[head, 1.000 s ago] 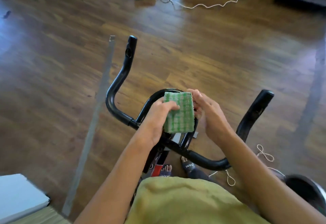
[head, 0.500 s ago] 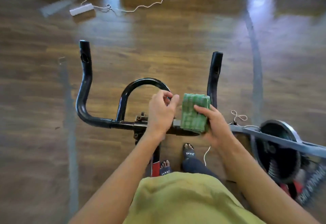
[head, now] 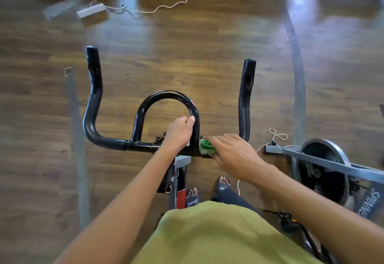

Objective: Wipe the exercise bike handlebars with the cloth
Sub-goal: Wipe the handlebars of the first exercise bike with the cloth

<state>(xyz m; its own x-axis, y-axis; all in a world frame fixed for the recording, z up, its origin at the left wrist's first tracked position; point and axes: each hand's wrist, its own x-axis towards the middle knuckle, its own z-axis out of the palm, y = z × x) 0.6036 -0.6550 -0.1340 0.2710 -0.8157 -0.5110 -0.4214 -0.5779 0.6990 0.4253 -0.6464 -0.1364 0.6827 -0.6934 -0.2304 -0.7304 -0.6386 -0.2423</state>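
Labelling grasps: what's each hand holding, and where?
Left hand grips the loop at its right leg, near the base. Right hand presses the cloth onto the crossbar beside it; any grip underneath is hidden.

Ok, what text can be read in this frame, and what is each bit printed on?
"JEANE": on the strap of the sandal next to the bike post.
"SPINNE", cut off after that: on the frame of the neighbouring bike.
Other sandal: lettering on the strap, too small to read.
Flywheel: raised marks, too blurred to read.
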